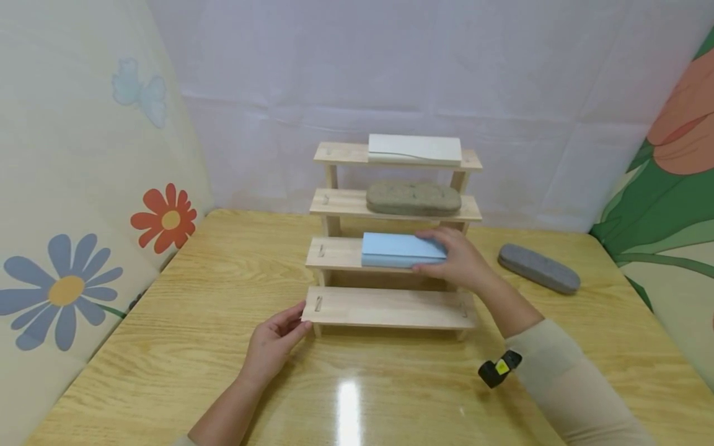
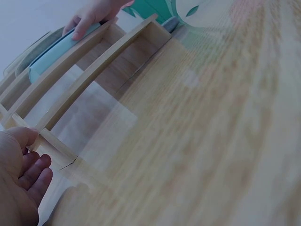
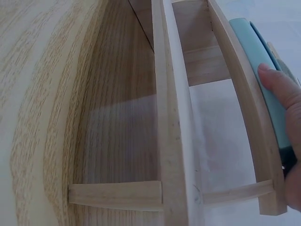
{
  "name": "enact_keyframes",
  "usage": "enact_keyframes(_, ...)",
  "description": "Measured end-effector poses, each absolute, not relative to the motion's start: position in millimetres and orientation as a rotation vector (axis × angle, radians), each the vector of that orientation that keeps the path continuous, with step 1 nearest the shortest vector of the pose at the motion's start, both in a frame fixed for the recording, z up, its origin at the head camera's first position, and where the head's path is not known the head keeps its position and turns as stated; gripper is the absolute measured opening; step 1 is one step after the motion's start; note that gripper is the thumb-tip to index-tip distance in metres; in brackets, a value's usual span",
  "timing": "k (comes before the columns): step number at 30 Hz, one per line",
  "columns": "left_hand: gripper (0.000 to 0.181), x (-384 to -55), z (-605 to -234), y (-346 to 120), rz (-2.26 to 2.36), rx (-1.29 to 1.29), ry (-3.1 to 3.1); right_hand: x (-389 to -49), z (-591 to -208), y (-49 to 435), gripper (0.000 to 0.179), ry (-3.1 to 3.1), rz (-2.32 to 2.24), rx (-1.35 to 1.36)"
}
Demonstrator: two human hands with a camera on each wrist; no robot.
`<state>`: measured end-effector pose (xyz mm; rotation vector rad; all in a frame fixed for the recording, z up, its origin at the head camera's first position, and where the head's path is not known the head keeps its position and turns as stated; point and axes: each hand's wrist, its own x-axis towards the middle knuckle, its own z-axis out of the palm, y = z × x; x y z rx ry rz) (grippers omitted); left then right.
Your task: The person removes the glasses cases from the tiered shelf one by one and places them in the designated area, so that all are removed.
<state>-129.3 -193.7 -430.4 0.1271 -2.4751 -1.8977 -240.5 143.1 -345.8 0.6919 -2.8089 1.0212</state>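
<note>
A four-step wooden display stand (image 1: pixel 390 306) stands on the table. My right hand (image 1: pixel 460 257) grips the right end of a light blue glasses case (image 1: pixel 393 249) on the second step from the bottom, thumb along its front in the right wrist view. My left hand (image 1: pixel 273 344) pinches the left end of the lowest step between thumb and fingers; the left wrist view shows the thumb on the board's corner. One step above the blue case lies a mottled olive-grey glasses case (image 1: pixel 413 198). A white glasses case (image 1: pixel 414 148) with a wavy flap edge lies on the top step.
A dark grey glasses case (image 1: pixel 538 268) lies on the wood-grain table (image 1: pixel 223 279) to the right of the stand. Behind hangs a white cloth (image 1: pixel 390 62). Panels with painted flowers border the left and right sides.
</note>
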Motion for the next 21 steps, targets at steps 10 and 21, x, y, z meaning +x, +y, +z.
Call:
enact_keyframes(10,0.044,-129.2,-430.2,-193.1,-1.889,0.117,-2.478,-237.2,-345.8,143.4,0.067,-2.784,1.028,0.687)
enact_keyframes(21,0.045,-129.4,-429.8,-193.1,-1.897,0.139,-2.476,-232.5,-345.7,150.7,0.068,-2.828,1.029,0.610)
